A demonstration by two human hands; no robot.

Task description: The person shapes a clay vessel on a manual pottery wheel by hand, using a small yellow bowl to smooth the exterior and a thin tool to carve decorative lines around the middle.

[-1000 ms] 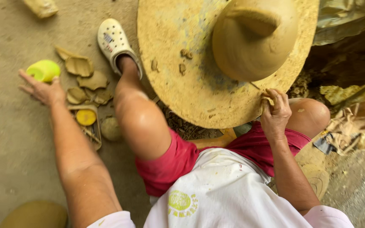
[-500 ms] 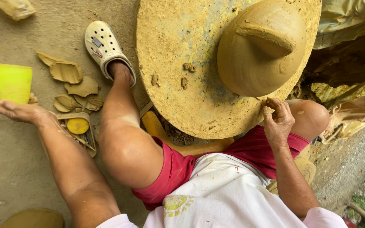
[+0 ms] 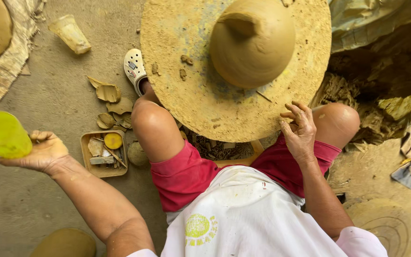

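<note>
My left hand (image 3: 41,152) holds a yellow-green plastic cup (image 3: 1,134) lifted at the far left, above the floor. My right hand (image 3: 299,128) rests with fingers spread on the near rim of a large round clay-coated wheel (image 3: 200,102); nothing is in it. A cone-shaped lump of wet clay (image 3: 253,43) stands at the middle of the wheel. I sit with knees either side of the wheel, in red shorts and a white shirt, with a white clog (image 3: 134,69) on my left foot.
A small wooden tray (image 3: 85,159) with a yellow lid and tools lies by my left knee, with dried clay shards (image 3: 108,93) beyond it. A muddy clear cup (image 3: 70,33) lies at the back left, near clay on sacking (image 3: 5,71). Clay scraps and cloth lie at the right.
My left hand has picked the yellow-green cup off the floor and lifted it left and towards me. My right hand opened from a pinch at the wheel's rim to spread fingers.
</note>
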